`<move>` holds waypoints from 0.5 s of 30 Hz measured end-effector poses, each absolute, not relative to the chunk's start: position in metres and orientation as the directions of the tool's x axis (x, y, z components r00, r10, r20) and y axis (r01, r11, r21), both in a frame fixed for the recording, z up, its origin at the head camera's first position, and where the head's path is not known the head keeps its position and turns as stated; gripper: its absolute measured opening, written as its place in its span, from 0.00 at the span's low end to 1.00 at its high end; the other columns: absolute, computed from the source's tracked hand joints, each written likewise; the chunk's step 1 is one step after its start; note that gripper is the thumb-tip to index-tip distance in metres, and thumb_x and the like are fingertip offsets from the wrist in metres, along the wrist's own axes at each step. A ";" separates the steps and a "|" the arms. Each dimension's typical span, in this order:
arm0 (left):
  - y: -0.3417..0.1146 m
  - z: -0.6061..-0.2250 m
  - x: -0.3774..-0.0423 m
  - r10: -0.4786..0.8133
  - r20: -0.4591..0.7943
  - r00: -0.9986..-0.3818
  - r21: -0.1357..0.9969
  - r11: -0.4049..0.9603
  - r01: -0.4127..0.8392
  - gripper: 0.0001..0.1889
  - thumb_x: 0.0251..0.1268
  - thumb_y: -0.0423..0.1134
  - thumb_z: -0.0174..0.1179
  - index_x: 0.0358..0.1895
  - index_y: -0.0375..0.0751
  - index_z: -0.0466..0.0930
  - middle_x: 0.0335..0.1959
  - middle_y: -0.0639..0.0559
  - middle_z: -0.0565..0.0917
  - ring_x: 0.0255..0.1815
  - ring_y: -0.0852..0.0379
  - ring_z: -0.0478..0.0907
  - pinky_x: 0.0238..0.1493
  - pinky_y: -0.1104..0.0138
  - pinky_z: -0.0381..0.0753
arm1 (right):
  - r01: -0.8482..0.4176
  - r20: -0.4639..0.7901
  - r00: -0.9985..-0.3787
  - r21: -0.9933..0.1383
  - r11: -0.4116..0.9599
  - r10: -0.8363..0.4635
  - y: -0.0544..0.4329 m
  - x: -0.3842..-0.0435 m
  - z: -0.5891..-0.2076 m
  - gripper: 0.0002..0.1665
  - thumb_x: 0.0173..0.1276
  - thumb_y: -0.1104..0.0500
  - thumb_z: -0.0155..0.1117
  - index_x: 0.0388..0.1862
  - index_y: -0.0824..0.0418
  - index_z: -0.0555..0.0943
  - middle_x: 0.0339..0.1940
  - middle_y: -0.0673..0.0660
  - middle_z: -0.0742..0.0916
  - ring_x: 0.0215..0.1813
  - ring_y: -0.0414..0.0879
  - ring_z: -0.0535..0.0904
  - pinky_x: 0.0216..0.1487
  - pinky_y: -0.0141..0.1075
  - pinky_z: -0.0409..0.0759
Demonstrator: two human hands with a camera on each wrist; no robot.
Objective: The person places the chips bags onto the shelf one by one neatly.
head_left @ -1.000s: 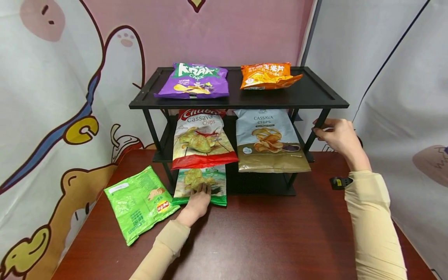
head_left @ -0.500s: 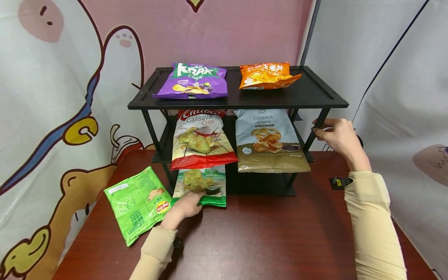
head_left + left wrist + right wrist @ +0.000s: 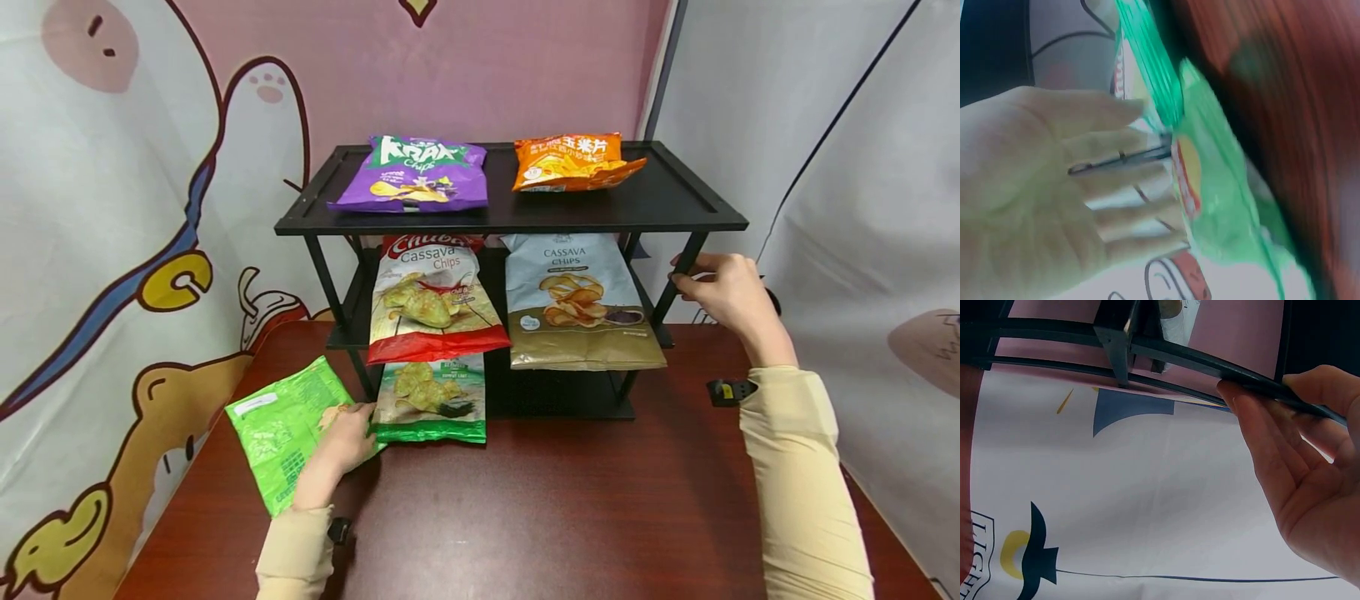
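My left hand (image 3: 339, 450) is over the right part of a bright green chip bag (image 3: 281, 450) that lies flat on the table. In the left wrist view its fingers reach out straight, with the tips right at the green bag (image 3: 1222, 187). Just right of those fingers, a green-and-white chip bag (image 3: 431, 396) leans out from the bottom tier of a black shelf rack (image 3: 495, 218). My right hand (image 3: 729, 292) pinches the rack's right front post (image 3: 681, 275) between thumb and fingers. The right wrist view shows the thumb and fingers on either side of that dark bar (image 3: 1250, 384).
Purple Krax chips (image 3: 420, 177) and an orange corn chip bag (image 3: 573, 164) lie on the top tier. A red-and-cream cassava chip bag (image 3: 438, 300) and a grey-and-gold one (image 3: 581, 308) slope out of the middle tier. Table (image 3: 570, 508) spreads in front of the rack.
My left hand has left the green-and-white bag and moved left and toward me, onto the bright green bag. The right hand stays on the post.
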State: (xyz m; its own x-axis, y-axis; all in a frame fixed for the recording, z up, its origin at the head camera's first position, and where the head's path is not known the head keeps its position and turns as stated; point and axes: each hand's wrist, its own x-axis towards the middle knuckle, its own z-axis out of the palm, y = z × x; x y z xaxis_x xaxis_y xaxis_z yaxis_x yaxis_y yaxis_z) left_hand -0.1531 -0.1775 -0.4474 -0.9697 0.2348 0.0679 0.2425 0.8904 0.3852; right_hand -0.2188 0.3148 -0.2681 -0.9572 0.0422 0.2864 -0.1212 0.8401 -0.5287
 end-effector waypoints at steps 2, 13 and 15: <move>-0.183 -0.447 -0.149 0.191 0.053 -0.980 0.353 0.915 0.197 0.26 0.45 0.27 0.60 0.53 0.22 0.72 0.48 0.26 0.77 0.48 0.28 0.76 0.49 0.46 0.76 | -0.119 0.286 -0.957 -0.527 0.842 0.044 0.316 -0.219 -0.268 0.19 0.64 0.57 0.60 0.49 0.68 0.81 0.39 0.71 0.87 0.27 0.34 0.82 0.27 0.24 0.70; -0.193 -0.456 -0.144 0.043 -0.004 -0.999 0.293 0.955 0.040 0.42 0.29 0.31 0.75 0.58 0.28 0.67 0.39 0.25 0.76 0.36 0.25 0.77 0.34 0.44 0.78 | -0.119 0.274 -0.961 -0.536 0.836 0.039 0.315 -0.218 -0.267 0.19 0.64 0.57 0.59 0.50 0.68 0.81 0.39 0.71 0.87 0.25 0.22 0.74 0.27 0.22 0.69; -0.195 -0.458 -0.145 0.038 0.024 -0.999 0.300 0.953 0.044 0.40 0.27 0.29 0.75 0.56 0.30 0.70 0.38 0.29 0.77 0.33 0.26 0.77 0.31 0.45 0.79 | -0.117 0.271 -0.962 -0.538 0.835 0.039 0.315 -0.219 -0.267 0.19 0.64 0.57 0.59 0.50 0.68 0.81 0.39 0.71 0.87 0.25 0.22 0.74 0.27 0.22 0.69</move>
